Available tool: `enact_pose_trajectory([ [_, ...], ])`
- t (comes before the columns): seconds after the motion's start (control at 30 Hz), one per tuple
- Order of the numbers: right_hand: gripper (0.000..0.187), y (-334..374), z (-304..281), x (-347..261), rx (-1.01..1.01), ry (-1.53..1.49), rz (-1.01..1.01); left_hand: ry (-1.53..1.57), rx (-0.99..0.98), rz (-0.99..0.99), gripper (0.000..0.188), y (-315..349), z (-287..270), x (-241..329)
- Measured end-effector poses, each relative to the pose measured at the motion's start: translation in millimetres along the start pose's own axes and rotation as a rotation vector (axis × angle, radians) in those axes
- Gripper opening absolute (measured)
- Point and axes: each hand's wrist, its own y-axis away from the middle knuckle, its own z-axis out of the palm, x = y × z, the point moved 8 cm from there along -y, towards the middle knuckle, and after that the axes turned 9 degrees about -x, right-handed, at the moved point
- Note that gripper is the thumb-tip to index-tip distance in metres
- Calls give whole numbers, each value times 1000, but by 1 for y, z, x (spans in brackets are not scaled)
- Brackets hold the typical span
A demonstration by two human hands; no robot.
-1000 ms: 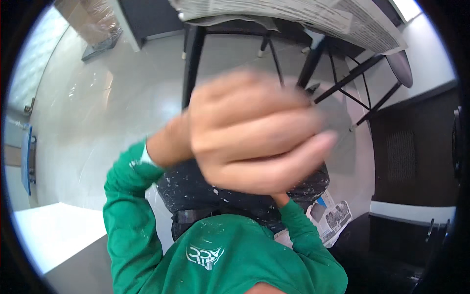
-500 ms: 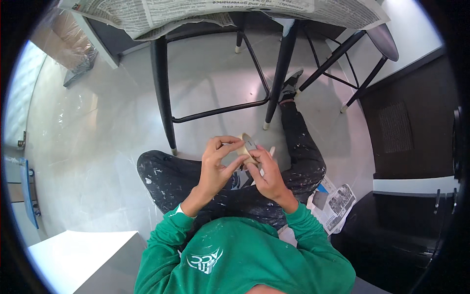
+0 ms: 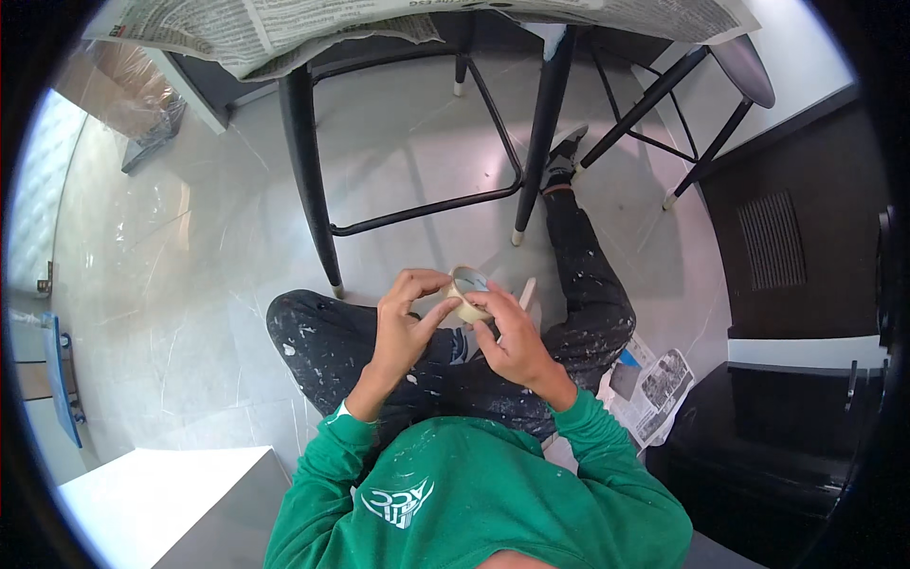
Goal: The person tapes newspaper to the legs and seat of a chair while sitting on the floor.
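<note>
A cream-coloured roll of tape (image 3: 466, 310) is held up above my lap between both hands, its round opening tilted upward. My left hand (image 3: 402, 327) pinches its left side with thumb and fingertips. On the other side, my right hand (image 3: 517, 339) grips the roll, fingers over the rim and thumb below. Whether a tape end is lifted is too small to tell. Just beyond my right hand a pale narrow piece (image 3: 528, 292) sticks up; its lower part is hidden.
My paint-spotted legs (image 3: 327, 332) are folded and stretched on the grey floor (image 3: 209, 313). Ahead stands a black-legged stool (image 3: 427, 216) under newspaper (image 3: 313, 33). Loose printed paper (image 3: 654, 403) lies at right, beside a glossy black cabinet (image 3: 758, 427). A white box-like surface (image 3: 171, 493) is near left.
The tape roll has turned so its opening faces up more, and it has shifted slightly left. Both hands have moved along with it and still hold it.
</note>
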Motion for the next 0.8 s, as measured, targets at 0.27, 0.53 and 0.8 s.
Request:
enact_pose_trajectory([
  [0.27,38,3,9,5,-38,1,-9,-48,-12,29,9,5,-4,-4],
  [0.53,55,0,15,8,5,30,47,-262,5,110,12,14,5,-1],
  [0.8,58,-13,30,55,-55,-37,287,-219,-15,123,9,26,27,1],
])
